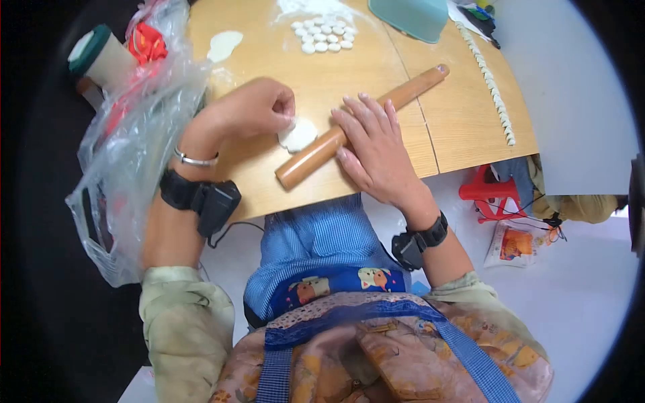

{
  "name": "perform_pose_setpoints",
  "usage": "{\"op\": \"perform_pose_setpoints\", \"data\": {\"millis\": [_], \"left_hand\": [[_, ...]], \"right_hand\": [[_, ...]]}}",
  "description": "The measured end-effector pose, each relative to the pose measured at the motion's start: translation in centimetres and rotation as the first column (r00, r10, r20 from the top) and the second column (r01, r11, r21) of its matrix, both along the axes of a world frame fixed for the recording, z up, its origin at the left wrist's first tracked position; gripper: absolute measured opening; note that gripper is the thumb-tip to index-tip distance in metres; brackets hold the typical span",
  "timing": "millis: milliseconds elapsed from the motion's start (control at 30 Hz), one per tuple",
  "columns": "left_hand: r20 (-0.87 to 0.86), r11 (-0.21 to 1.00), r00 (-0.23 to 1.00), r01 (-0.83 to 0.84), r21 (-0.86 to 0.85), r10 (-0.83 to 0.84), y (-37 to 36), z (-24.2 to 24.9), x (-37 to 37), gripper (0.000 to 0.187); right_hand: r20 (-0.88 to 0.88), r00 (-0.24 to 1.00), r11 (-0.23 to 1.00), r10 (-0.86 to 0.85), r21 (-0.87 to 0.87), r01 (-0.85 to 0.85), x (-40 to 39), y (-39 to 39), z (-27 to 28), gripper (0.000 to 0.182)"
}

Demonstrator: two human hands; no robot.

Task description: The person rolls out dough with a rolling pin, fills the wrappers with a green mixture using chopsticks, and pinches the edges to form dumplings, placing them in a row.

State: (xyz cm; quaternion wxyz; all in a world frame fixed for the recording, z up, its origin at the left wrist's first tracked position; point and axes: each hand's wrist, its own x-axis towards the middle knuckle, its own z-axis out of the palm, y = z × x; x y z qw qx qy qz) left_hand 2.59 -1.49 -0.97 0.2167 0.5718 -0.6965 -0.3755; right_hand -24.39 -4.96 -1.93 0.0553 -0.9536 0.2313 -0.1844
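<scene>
A wooden rolling pin (pixel 363 126) lies slantwise on the wooden table (pixel 259 171). My right hand (pixel 377 149) rests over its middle, palm down, with the fingers stretched out. To the left of the pin, a small flat dough round (pixel 297 135) lies on the tabletop. My left hand (pixel 259 107) touches the upper left edge of this round, its fingers curled and the thumb and fingertips pinched together at the dough.
A flat dough piece (pixel 224 46) lies at the upper left, and several small dough pieces (pixel 324 33) sit by flour. A teal container (pixel 411 17) stands behind. A long row of dough pieces (pixel 489 80) lines the right side. Plastic bags (pixel 144 161) crowd the left edge.
</scene>
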Motion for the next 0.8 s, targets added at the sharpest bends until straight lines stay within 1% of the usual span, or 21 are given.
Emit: {"op": "perform_pose_setpoints", "data": {"millis": [67, 100, 133, 167, 200, 233, 300, 333, 367, 433, 467, 533, 600, 667, 700, 767, 800], "left_hand": [[-0.040, 0.999, 0.999, 0.026, 0.031, -0.025, -0.1, 0.5, 0.2, 0.012], [-0.013, 0.999, 0.999, 0.036, 0.018, -0.036, -0.2, 0.4, 0.4, 0.012], [-0.176, 0.996, 0.984, 0.007, 0.094, 0.010, -0.2, 0.3, 0.6, 0.011], [-0.329, 0.984, 0.942, -0.010, 0.176, 0.069, -0.2, 0.2, 0.5, 0.010], [-0.414, 0.978, 0.904, -0.024, 0.206, 0.109, -0.2, 0.5, 0.2, 0.011], [-0.389, 0.980, 0.916, -0.021, 0.198, 0.098, 0.0, 0.9, -0.1, 0.011], [-0.582, 0.968, 0.776, -0.158, 0.195, 0.244, 0.7, 1.5, -0.9, 0.008], [-0.711, 0.952, 0.638, -0.131, 0.277, 0.295, 0.8, 0.9, -0.8, 0.011], [-0.699, 0.952, 0.653, -0.131, 0.276, 0.292, 1.4, 0.8, -1.4, 0.011], [-0.768, 0.895, 0.468, -0.315, 0.317, 0.437, 3.4, 0.7, -2.7, 0.017], [-0.780, 0.902, 0.462, -0.300, 0.310, 0.421, 4.7, 0.2, -2.9, 0.021], [-0.737, 0.875, 0.484, -0.358, 0.326, 0.472, 6.8, -1.1, -3.5, 0.021], [-0.708, 0.853, 0.490, -0.399, 0.336, 0.508, 8.8, -1.9, -4.0, 0.020], [-0.768, 0.848, 0.423, -0.447, 0.284, 0.481, 10.4, -2.2, -4.0, 0.018], [-0.767, 0.846, 0.422, -0.449, 0.286, 0.483, 11.0, -2.3, -4.4, 0.018], [-0.880, 0.800, 0.262, -0.569, 0.191, 0.396, 11.3, -2.5, -5.7, 0.019], [-0.882, 0.801, 0.257, -0.566, 0.194, 0.395, 11.2, -2.5, -6.0, 0.019]], "right_hand": [[0.020, 1.000, 0.999, -0.002, 0.040, 0.001, -0.7, -0.3, 0.2, 0.052], [0.046, 0.999, 1.000, -0.011, 0.027, 0.010, -1.0, -0.9, 0.0, 0.052], [0.060, 0.998, 0.999, -0.033, 0.022, 0.032, -1.4, -1.4, -0.3, 0.052], [0.073, 0.996, 0.998, -0.055, 0.022, 0.053, -1.6, -1.7, -0.6, 0.053], [0.100, 0.991, 0.996, -0.090, 0.023, 0.088, -1.6, -1.7, -0.7, 0.050], [0.129, 0.987, 0.995, -0.098, 0.018, 0.097, -1.6, -1.9, -0.9, 0.050], [0.117, 0.980, 0.987, -0.160, 0.037, 0.157, -1.7, -2.1, -1.0, 0.045], [0.137, 0.977, 0.986, -0.166, 0.041, 0.162, -1.8, -2.2, -1.1, 0.045], [0.134, 0.980, 0.989, -0.147, 0.040, 0.143, -1.9, -2.4, -1.1, 0.043], [0.147, 0.981, 0.992, -0.125, 0.042, 0.120, -2.1, -2.5, -1.4, 0.040], [0.159, 0.981, 0.993, -0.115, 0.027, 0.112, -2.1, -2.5, -1.6, 0.040], [0.181, 0.978, 0.995, -0.101, 0.021, 0.099, -2.2, -2.5, -1.7, 0.040], [0.163, 0.982, 0.994, -0.093, -0.048, 0.102, -2.5, -2.4, -1.7, 0.040], [0.164, 0.983, 0.996, -0.076, -0.031, 0.083, -2.6, -2.6, -1.8, 0.040], [0.165, 0.984, 0.997, -0.071, -0.022, 0.076, -2.6, -2.8, -1.8, 0.040], [0.171, 0.982, 0.996, -0.075, -0.038, 0.083, -2.7, -3.2, -1.7, 0.038], [0.174, 0.981, 0.995, -0.080, -0.049, 0.090, -2.8, -3.4, -1.7, 0.035]]}}
